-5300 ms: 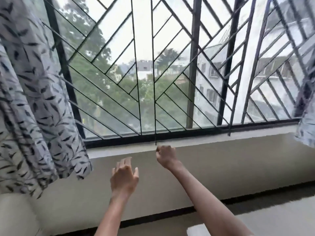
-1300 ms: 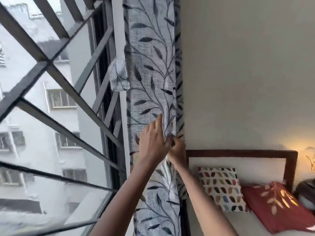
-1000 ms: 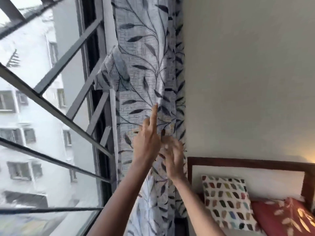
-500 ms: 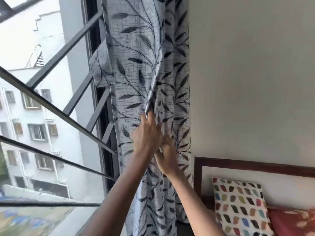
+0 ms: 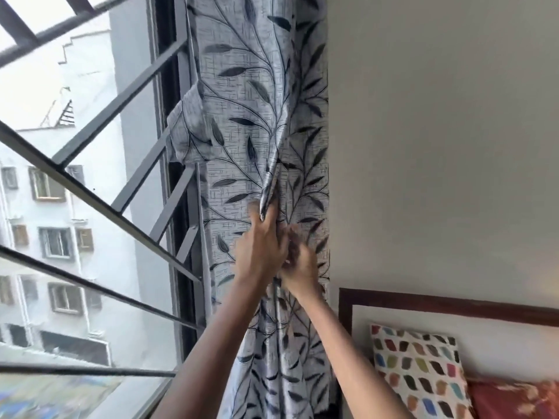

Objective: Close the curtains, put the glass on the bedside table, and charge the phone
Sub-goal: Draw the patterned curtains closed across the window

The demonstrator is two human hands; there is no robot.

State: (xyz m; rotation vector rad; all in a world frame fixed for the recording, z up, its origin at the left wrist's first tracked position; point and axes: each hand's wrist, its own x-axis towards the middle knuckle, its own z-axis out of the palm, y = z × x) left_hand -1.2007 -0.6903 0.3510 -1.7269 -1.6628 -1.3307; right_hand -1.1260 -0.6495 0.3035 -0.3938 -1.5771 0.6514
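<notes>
While both arms are reaching up at the window's edge, the left hand [image 5: 261,247] is pinching a fold of the curtain [image 5: 257,116], fingers closed on the cloth. At its 3 o'clock the right hand [image 5: 299,263] is touching it, pressing into the same fabric; whether it is gripping cannot be told. Gathered, the curtain is hanging between the window grille [image 5: 90,189] at 9 o'clock and the wall [image 5: 438,146]. A patterned pillow [image 5: 419,373] is lying at 4 o'clock against the headboard [image 5: 453,306].

Both forearms bare to frame edge, left hand [image 5: 262,247] & right hand [image 5: 299,264] ungloved.
</notes>
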